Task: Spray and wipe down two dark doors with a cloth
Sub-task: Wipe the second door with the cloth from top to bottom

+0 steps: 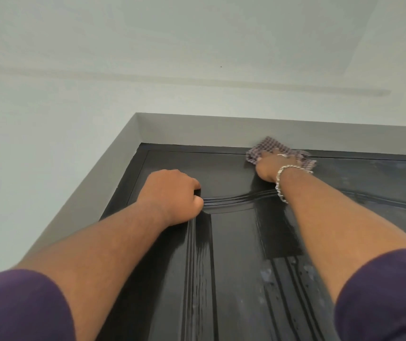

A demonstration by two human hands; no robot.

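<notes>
A dark panelled door (233,254) fills the lower middle of the view, seen from below looking up. My right hand (270,166) presses a checked cloth (268,150) flat against the door's top edge; a silver bracelet sits on that wrist. My left hand (172,196) is curled into a fist and rests against the door's upper left panel moulding, holding nothing I can see. The door's right part shows pale smears and droplets, while the strip under the cloth looks darker. No spray bottle is in view.
A white wall recess (133,148) frames the door's top and left side. Above it are the pale wall and ceiling (197,45). Purple sleeves cover both my upper arms at the bottom corners.
</notes>
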